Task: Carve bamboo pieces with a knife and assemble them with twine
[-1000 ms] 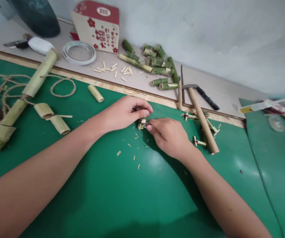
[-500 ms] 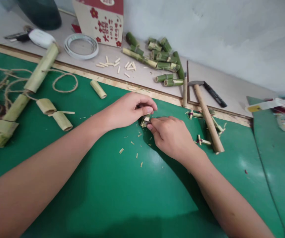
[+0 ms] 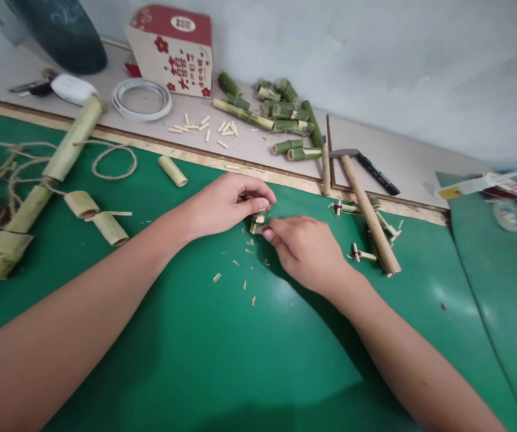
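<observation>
Between my hands a short bamboo piece (image 3: 257,222) stands on the green mat (image 3: 186,336), its lower end showing pale, cut wood. My left hand (image 3: 229,205) is closed round its upper part, thumb in front and fingers curled behind. My right hand (image 3: 306,249) is pinched at the piece's right side. A small greyish thing, perhaps a blade, shows at those fingertips, but most of it is hidden. Small bamboo chips (image 3: 216,278) lie scattered on the mat just in front of the piece.
A hammer (image 3: 370,216) and small tied bamboo figures (image 3: 360,254) lie to the right. Green bamboo pieces (image 3: 285,111), small pegs (image 3: 227,128), a tape roll (image 3: 142,100) and a box (image 3: 171,54) sit along the back. Bamboo tubes with twine (image 3: 114,162) fill the left.
The whole view has shifted a little, so background things sit lower and further left. The bamboo piece looks more upright, and my right fingertips have moved slightly away from its face.
</observation>
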Demonstrator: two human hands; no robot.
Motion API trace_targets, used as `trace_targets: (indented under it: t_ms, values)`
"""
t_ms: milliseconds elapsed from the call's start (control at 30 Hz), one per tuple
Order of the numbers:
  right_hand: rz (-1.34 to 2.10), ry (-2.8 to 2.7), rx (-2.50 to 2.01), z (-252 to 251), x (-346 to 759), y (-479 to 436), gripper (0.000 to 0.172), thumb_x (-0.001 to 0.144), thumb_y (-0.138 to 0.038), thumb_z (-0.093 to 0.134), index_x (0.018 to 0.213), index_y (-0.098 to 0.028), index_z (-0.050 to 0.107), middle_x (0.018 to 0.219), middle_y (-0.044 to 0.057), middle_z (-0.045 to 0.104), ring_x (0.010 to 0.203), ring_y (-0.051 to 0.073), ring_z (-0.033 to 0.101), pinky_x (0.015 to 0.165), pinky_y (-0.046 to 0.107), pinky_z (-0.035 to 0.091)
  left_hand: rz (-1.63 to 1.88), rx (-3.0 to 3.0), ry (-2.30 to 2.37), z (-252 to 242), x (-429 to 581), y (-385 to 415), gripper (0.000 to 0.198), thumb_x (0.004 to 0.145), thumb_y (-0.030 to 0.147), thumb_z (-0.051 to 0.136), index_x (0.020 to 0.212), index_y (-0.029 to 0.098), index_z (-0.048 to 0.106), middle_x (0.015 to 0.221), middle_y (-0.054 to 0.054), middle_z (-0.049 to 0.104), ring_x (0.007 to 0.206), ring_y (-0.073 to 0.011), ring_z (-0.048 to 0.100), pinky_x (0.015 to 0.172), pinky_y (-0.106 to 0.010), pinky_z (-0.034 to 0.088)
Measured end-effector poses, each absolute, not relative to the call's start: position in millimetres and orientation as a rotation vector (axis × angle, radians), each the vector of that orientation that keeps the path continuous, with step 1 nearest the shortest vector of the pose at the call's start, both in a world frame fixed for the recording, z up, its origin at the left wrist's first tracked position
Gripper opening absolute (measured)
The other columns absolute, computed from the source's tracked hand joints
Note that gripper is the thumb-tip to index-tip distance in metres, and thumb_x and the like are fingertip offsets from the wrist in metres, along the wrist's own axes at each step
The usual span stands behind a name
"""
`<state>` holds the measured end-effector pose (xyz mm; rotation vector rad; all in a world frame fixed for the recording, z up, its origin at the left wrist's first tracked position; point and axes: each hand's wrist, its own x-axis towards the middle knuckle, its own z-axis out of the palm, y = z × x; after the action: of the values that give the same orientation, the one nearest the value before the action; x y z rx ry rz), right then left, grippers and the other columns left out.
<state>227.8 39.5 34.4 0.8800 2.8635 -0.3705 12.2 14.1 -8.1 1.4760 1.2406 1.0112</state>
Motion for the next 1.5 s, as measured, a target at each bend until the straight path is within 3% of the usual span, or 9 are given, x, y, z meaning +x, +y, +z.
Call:
trace_targets:
  t_ms: [400, 667, 833, 1033, 1333, 1500]
  values:
    - [-0.159, 2.925, 0.902, 29.1, 226.3, 44.6, 0.037, 0.112, -0.031, 0.039, 0.096, -0.019, 0.069, 0.092, 0.010, 0.077, 0.084, 0.023, 0.063, 0.075, 0.036, 0.030, 1.037, 1.496, 1.228, -13.7, 12.9, 15.9, 0.019, 0.095, 0.032, 0.070, 0.104, 0.019, 0.080, 0.093, -0.004, 0.078, 0.084, -0.0173, 0.072, 0.082, -0.032, 0.059]
    - [-0.207, 2.852, 0.851, 32.6, 220.8, 44.8, 0.035, 0.111, -0.028, 0.043, 0.088, -0.018, 0.067, 0.087, 0.009, 0.076, 0.071, 0.022, 0.060, 0.075, 0.037, 0.029, 1.038, 1.510, 1.244, -10.7, 13.3, 13.8, 0.021, 0.096, 0.033, 0.069, 0.105, 0.018, 0.080, 0.097, -0.005, 0.079, 0.089, -0.0184, 0.072, 0.086, -0.033, 0.059]
    - [-0.194, 2.861, 0.747, 36.0, 219.8, 34.6, 0.029, 0.109, -0.025, 0.046, 0.092, -0.018, 0.068, 0.085, 0.009, 0.076, 0.074, 0.023, 0.063, 0.077, 0.038, 0.029, 1.008, 1.495, 1.285, -7.3, 13.8, 13.4, 0.020, 0.095, 0.032, 0.070, 0.103, 0.018, 0.081, 0.098, -0.006, 0.081, 0.090, -0.0192, 0.074, 0.086, -0.033, 0.060]
    - [-0.246, 2.939, 0.847, 28.8, 228.6, 42.4, 0.038, 0.113, -0.031, 0.039, 0.091, -0.018, 0.066, 0.085, 0.008, 0.075, 0.074, 0.021, 0.060, 0.076, 0.036, 0.029, 1.020, 1.501, 1.263, -9.2, 13.2, 13.8, 0.020, 0.095, 0.032, 0.070, 0.105, 0.018, 0.081, 0.099, -0.006, 0.081, 0.091, -0.0188, 0.075, 0.086, -0.032, 0.061]
    - [-0.117, 2.940, 0.880, 29.3, 226.4, 46.0, 0.035, 0.112, -0.030, 0.041, 0.093, -0.018, 0.068, 0.087, 0.010, 0.075, 0.081, 0.024, 0.062, 0.076, 0.037, 0.027, 1.038, 1.509, 1.239, -12.6, 12.9, 15.8, 0.017, 0.095, 0.027, 0.068, 0.104, 0.019, 0.080, 0.097, -0.004, 0.080, 0.088, -0.0170, 0.073, 0.085, -0.032, 0.060]
    - [-0.154, 2.849, 0.889, 31.4, 223.3, 44.9, 0.033, 0.111, -0.027, 0.042, 0.091, -0.018, 0.067, 0.088, 0.010, 0.076, 0.075, 0.022, 0.061, 0.075, 0.036, 0.028, 1.051, 1.509, 1.241, -12.1, 14.2, 14.7, 0.017, 0.095, 0.030, 0.069, 0.104, 0.019, 0.080, 0.097, -0.005, 0.079, 0.090, -0.0182, 0.073, 0.087, -0.034, 0.061]
